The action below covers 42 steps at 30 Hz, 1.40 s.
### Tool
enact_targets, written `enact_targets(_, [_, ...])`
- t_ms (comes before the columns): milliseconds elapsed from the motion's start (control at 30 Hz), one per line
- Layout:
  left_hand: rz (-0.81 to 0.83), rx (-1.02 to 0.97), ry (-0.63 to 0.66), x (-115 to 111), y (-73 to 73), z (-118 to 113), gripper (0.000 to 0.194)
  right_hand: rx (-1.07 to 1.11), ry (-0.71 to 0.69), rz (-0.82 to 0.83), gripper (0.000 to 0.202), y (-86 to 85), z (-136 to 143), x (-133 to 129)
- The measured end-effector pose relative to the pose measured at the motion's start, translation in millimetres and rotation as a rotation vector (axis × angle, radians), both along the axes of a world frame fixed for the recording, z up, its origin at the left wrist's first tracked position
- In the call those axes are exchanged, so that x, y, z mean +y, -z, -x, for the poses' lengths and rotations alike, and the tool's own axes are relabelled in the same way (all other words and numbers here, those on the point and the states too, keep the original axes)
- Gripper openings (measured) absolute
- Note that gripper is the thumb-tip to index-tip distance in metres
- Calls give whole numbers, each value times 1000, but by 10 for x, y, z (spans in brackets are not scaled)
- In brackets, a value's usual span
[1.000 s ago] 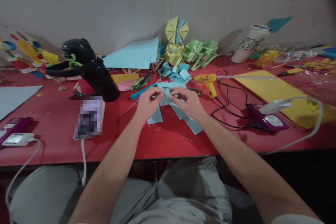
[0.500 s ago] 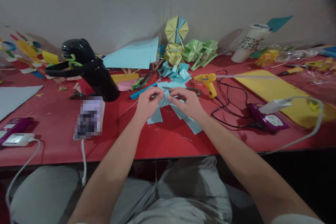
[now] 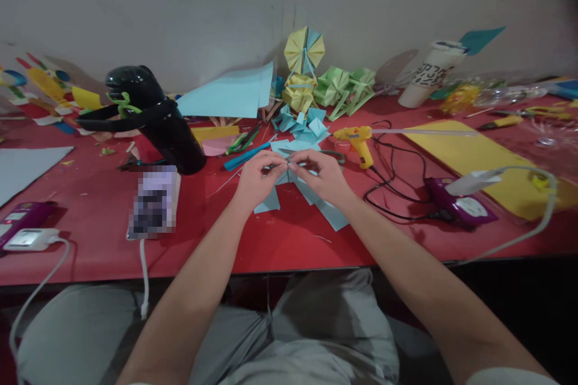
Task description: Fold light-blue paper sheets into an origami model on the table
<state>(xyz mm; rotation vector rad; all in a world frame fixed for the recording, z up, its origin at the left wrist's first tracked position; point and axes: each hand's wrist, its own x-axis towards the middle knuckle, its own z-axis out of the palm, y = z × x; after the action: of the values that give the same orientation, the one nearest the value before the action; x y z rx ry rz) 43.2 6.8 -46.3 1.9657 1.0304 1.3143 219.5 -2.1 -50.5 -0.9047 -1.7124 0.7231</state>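
Note:
Over the middle of the red table, my left hand [image 3: 258, 177] and my right hand [image 3: 321, 175] meet fingertip to fingertip. Thumb and fingers of both are pinched on a small piece of light blue paper, mostly hidden by the fingers. Below them lie light blue paper strips [image 3: 333, 214] and a cut blue paper piece [image 3: 270, 201]. A pair of scissors [image 3: 335, 156], partly covered by my right hand, rests just behind. Folded blue paper pieces [image 3: 311, 126] are heaped beyond the fingertips.
A yellow glue gun [image 3: 360, 143] with a black cord lies right, near a purple power socket [image 3: 463, 204] and yellow sheet [image 3: 469, 156]. Left are a black bottle [image 3: 174, 138] and a phone [image 3: 153, 204]. Yellow and green paper lanterns [image 3: 300, 93] stand against the wall.
My fingertips have drawn closer together, and less of the small blue paper shows between them. Everything else on the table looks unmoved.

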Motion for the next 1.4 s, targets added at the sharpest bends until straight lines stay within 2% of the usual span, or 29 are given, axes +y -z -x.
enact_targets(233, [47, -89, -37, 7, -12, 17, 7, 32, 34, 3, 25, 4, -35, 28])
enact_targets(533, [-27, -59, -98, -15, -60, 22, 4, 2, 42, -27, 15, 12, -25, 12])
enact_targets(733, [27, -94, -51, -34, -84, 21, 4, 19, 76, -2, 16, 2, -48, 10])
enact_targets(1000, [84, -80, -102, -28, -83, 30, 2, 3, 47, 2, 18, 1, -39, 5])
enact_targets(1200, [240, -203, -40, -7, -82, 25, 33, -1, 43, -7, 17, 1, -47, 7])
enact_targets(1400, [345, -259, -60, 8, -85, 35, 39, -21, 47, -5, 18, 8, -53, 14])
